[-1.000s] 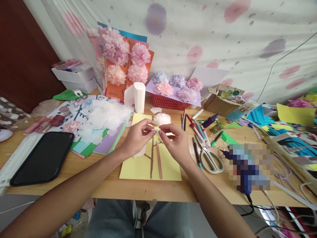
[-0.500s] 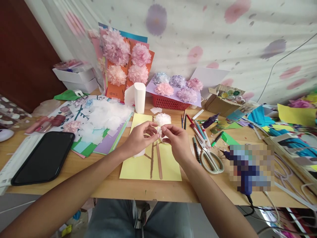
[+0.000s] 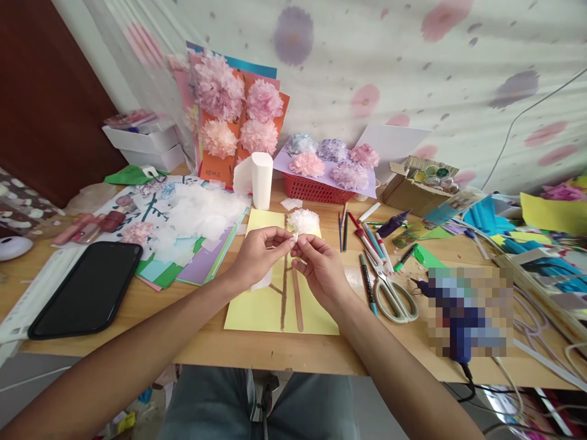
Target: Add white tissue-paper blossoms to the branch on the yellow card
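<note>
The wooden table [image 3: 257, 353] bears a yellow sheet [image 3: 252, 315] near the middle of its front edge. A black phone [image 3: 87, 293] lies toward the front left corner, with coloured papers [image 3: 217, 260] between phone and sheet. Scissors [image 3: 398, 304] and a black pen [image 3: 367, 284] lie right of the sheet. Toward the back edge stand a red basket [image 3: 316, 190] and, farther right, a cardboard box [image 3: 406, 197].
</note>
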The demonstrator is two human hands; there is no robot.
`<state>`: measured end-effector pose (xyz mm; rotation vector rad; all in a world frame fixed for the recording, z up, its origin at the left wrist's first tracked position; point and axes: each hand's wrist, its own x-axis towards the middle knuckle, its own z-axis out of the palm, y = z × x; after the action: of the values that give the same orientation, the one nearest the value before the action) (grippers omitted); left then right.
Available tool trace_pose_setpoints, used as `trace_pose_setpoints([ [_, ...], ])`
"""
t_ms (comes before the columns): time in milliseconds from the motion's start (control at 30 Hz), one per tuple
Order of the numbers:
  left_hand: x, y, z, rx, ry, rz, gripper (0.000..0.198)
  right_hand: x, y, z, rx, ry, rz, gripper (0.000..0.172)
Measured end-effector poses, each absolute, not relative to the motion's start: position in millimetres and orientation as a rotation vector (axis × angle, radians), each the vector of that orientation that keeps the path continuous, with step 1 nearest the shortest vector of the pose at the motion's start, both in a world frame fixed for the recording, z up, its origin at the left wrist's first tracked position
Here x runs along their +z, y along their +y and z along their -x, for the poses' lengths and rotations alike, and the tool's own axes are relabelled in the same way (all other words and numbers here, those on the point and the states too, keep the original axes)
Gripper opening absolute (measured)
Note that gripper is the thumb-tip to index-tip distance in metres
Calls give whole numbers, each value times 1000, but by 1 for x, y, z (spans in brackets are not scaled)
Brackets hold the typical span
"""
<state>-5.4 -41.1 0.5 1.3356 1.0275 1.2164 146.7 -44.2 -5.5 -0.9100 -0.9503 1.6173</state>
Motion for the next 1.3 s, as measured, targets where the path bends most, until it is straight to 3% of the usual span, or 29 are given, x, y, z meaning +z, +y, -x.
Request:
trace_pose_setpoints([
  [267, 1, -41, 8, 1191, 1179, -1608, 16, -3, -42, -151, 1416, -1202, 1076, 29],
  [633, -3, -40, 8, 1189, 1156, -1546, 18, -10, -40, -153, 1293, -1294, 1153, 24],
  [733, -5, -35, 12, 1183, 1194, -1575, 17, -7, -47, -165, 941, -1566, 1282, 11],
  [800, -7, -31, 14, 1162, 1220, -1595, 17, -4, -59, -176, 617, -1912, 1276, 18],
  [900, -9, -26, 16, 1129, 1238, -1636, 15, -2, -78, -190, 209, -2547, 999, 31],
  [1033, -6, -23, 12, 1093, 1240, -1684, 13, -4, -92, -199, -265, -2963, 538, 18],
  [1133, -2, -18, 7, 1038, 1227, -1733, 13, -7, -93, -201, -447, -2968, 283, 22],
  [1300, 0, -3, -2, 960, 1223, -1756, 13, -6, -97, -200, -459, -2900, 141, 22],
])
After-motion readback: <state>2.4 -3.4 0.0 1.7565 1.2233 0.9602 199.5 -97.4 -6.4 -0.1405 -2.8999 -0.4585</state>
